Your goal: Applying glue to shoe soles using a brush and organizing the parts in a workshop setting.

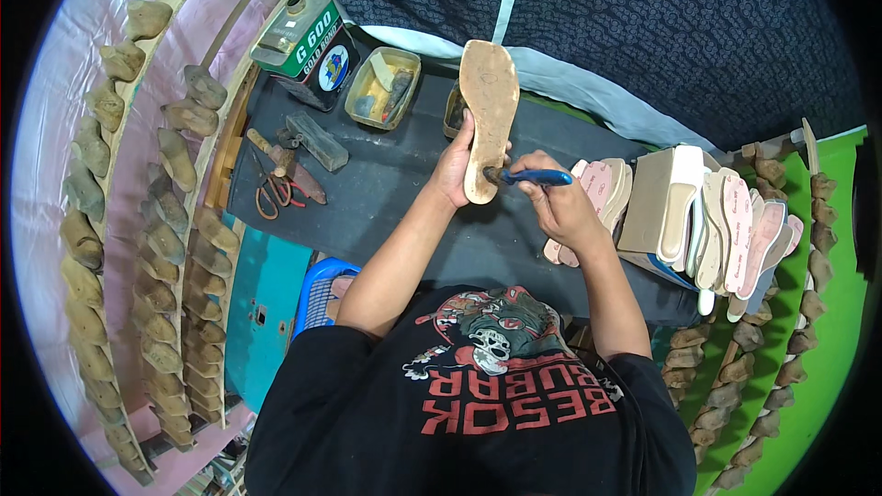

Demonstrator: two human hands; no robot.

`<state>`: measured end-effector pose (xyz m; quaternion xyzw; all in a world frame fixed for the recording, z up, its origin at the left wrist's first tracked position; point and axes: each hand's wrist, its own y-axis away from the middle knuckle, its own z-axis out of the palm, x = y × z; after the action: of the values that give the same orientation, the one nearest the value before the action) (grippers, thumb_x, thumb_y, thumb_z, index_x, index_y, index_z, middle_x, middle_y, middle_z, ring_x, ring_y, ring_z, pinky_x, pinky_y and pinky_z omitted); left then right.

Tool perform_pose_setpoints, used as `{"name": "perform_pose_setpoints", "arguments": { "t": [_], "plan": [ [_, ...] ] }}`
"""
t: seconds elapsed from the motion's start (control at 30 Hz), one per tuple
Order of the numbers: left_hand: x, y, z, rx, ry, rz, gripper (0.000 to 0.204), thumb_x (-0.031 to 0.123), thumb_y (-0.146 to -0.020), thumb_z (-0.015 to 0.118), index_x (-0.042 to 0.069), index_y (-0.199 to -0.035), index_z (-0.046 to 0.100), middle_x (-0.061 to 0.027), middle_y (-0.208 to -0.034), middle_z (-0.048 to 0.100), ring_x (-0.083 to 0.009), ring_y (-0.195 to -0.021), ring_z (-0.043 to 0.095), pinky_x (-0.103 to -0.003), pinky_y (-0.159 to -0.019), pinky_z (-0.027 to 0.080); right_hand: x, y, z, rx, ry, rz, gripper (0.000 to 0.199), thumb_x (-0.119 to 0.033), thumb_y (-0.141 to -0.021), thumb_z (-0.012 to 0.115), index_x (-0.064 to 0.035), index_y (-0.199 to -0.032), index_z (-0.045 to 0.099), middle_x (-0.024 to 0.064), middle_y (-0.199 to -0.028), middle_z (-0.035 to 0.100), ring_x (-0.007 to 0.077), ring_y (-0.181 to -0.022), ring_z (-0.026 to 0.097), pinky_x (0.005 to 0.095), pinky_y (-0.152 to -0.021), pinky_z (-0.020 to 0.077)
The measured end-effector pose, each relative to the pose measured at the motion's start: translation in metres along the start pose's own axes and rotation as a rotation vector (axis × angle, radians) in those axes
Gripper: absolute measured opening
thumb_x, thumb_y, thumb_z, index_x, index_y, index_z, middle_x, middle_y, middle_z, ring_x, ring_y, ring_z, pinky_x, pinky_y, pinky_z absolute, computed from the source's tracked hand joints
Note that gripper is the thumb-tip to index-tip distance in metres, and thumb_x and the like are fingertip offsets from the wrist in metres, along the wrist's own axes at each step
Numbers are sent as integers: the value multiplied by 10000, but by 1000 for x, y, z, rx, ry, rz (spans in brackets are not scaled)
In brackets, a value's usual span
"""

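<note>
Over the dark bench (pixel 386 211), my left hand (pixel 455 165) grips a tan sole (pixel 489 110) upright, fingers wrapped round its lower edge; my right hand (pixel 556 202) is closed on a blue-handled brush (pixel 531 177) touching the sole's heel.

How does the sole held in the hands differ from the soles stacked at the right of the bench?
The held sole is plain tan and scuffed, while the stacked soles show pale pink faces with cream edges. The held sole stands upright in the left hand, heel end down against the blue-handled tool in the right hand; the stacked soles lean untouched in a row. Both have the same foot-shaped outline.
</note>
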<state>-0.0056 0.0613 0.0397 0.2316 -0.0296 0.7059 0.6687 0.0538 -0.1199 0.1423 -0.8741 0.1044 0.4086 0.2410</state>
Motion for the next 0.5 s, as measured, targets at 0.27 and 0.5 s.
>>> {"name": "perform_pose_setpoints", "arguments": {
  "t": [0.27, 0.5],
  "plan": [
    [-6, 0, -4, -13, 25, -67, 656, 689, -951, 511, 111, -1242, 616, -100, -920, 681, -244, -774, 696, -349, -624, 588, -3, 16, 2, -90, -34, -59, 177, -77, -969, 630, -21, -1128, 579, 161, -1019, 649, 367, -916, 656, 411, -819, 527],
    [-15, -1, -1, 40, -14, -70, 643, 681, -965, 493, 115, -1243, 614, -100, -954, 676, -250, -762, 694, -367, -605, 587, 4, 21, -6, 92, 13, -28, 200, -65, -948, 657, -24, -1128, 580, 160, -1019, 652, 380, -911, 652, 421, -824, 527]
  ]
}}
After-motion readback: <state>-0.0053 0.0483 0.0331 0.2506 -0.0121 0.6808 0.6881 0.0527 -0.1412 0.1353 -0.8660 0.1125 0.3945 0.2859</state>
